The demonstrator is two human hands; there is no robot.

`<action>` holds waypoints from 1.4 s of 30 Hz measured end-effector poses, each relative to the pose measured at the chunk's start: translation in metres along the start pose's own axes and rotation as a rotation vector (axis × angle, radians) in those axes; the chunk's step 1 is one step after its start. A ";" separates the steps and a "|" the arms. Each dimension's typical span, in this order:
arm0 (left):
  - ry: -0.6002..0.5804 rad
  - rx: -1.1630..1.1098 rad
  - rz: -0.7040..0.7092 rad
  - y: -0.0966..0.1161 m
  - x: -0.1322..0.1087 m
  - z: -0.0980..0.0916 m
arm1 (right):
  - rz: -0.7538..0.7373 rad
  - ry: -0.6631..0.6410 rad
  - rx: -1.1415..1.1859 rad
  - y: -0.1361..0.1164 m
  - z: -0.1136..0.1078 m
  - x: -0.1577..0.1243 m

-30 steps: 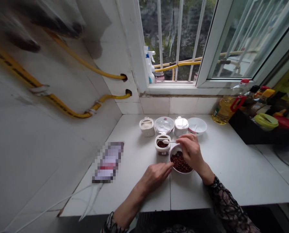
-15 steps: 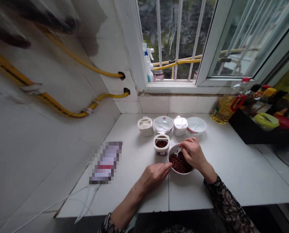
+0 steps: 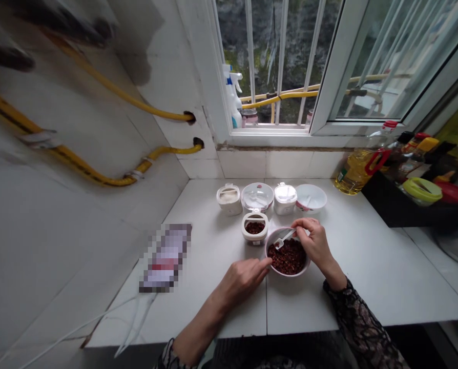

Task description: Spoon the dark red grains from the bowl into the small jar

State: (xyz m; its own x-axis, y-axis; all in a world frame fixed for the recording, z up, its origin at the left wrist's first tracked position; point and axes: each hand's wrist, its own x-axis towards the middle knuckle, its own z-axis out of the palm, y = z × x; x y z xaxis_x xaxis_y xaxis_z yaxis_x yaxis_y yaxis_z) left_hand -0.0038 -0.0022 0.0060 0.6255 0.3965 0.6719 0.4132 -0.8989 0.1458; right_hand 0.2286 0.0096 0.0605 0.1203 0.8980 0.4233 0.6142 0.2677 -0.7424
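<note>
The fingers of the right hand [image 3: 314, 242] are pinched together on the handle of a small white spoon [image 3: 279, 244]. The spoon slants down to the left, with its scoop over the dark red, crumbly bits [image 3: 290, 260] in a round white bowl with a pink rim [image 3: 289, 275]. Holding it by the end probably lets the scoop go low while the fingers stay clean.

The fingertips of the left hand [image 3: 245, 274] touch the near left edge of the bowl. Whether they pinch the rim or only press on it, one cannot tell. This is likely so the bowl does not slide.

The bowl sits on the white tiled table [image 3: 309, 310], in front of the person, where both hands can get to it. Just beyond it to the left is a small cream-coloured jar with a see-through lid tipped up [image 3: 253, 239]. It has dark red bits in it too, and being so close, it seems easy to reach with the spoon.

Farther back, in a row, are a white jar with pale stuff inside [image 3: 230, 205], a clear round bowl [image 3: 258, 196], a white jar with a shiny top [image 3: 285, 201] and a shallow white bowl [image 3: 312, 198]. They look pushed back to leave room for the hands.
</note>
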 end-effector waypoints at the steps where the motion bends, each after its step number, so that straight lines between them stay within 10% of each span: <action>1: -0.002 0.000 -0.001 0.000 0.000 0.000 | -0.016 0.003 -0.010 0.001 0.000 0.000; 12: -0.034 0.006 -0.010 -0.001 -0.004 0.003 | -0.070 0.046 -0.087 0.006 0.004 -0.001; 25: -0.030 0.017 -0.001 -0.002 -0.004 0.003 | 0.259 0.063 0.309 -0.009 0.004 0.003; 34: -0.025 0.040 0.006 -0.001 -0.001 0.002 | -0.441 0.016 -0.030 -0.032 0.020 0.003; 42: -0.041 0.031 -0.008 0.000 -0.001 0.000 | -0.350 0.175 -0.135 -0.012 -0.005 0.004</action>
State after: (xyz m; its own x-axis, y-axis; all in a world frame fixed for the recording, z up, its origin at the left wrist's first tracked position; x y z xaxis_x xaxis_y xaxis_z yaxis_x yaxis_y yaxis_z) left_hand -0.0046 -0.0025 0.0049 0.6486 0.4116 0.6402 0.4379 -0.8898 0.1284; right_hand 0.2255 0.0085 0.0734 0.0093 0.6849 0.7286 0.7372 0.4876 -0.4678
